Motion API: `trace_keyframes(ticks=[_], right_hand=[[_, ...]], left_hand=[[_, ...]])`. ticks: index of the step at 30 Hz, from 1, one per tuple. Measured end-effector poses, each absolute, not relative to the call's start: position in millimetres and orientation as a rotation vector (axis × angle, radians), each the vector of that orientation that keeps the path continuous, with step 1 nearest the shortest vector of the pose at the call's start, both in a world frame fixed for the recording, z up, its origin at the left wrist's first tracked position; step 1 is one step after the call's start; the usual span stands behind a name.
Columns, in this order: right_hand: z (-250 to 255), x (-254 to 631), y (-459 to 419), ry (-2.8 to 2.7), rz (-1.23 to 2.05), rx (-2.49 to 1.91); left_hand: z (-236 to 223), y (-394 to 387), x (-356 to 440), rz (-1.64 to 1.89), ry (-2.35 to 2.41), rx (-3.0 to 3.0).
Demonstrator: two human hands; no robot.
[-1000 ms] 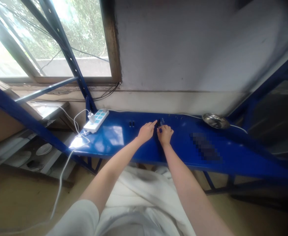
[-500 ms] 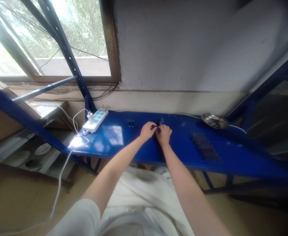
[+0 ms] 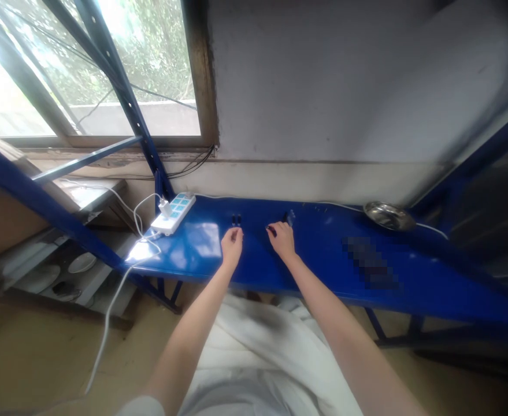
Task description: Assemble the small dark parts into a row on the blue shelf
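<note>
Along the back of the blue counter (image 3: 254,268), in the head view, two small dark cylinders (image 3: 236,220) sit side by side, upright or flat I cannot tell, just beyond my left hand (image 3: 232,247). That grip is drawn in, fingertips near one another; whether anything is pinched between them I cannot tell. My right hand (image 3: 283,241) is nearer the middle, its grip closed on what looks like a small dark piece (image 3: 271,231), too small to name.

Judging by how things lie, the pair is set down neatly and the piece in my right grip is in mid-handling, so I take the work as partly done. Just past that hand lie some small clear pieces (image 3: 291,216), loose and out of my grip, with tiny bits (image 3: 318,209) farther back by the wall. How many of these count as left over, I cannot tell. A shiny metal dish (image 3: 388,216) rests to the right, untouched.
</note>
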State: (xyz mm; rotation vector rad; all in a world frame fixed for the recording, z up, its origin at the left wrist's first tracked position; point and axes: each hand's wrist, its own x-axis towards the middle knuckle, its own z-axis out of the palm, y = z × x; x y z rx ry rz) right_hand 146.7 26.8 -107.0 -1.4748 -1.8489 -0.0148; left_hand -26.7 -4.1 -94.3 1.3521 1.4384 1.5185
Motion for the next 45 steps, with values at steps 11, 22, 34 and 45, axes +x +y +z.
trace_keyframes(ticks=[11,22,34,45], right_hand=[[-105.2,79.0,76.2,-1.723,0.514,-1.727],[-96.5,70.0,82.6,-1.746,0.496,-1.891],[-81.6,116.1,58.0,-1.736,0.547,-1.767],[-92.1,209.1,37.3,-1.444,0.28,-2.095]], left_hand=[[-100.3,-9.2,-30.7,1.558,1.475,1.285],[-101.0,-8.2,-29.8,1.559,1.469,1.287],[-99.7,-11.1,-30.7,1.553,1.485,1.279],[-96.6,-15.0,-30.0,1.504,1.476,1.295]])
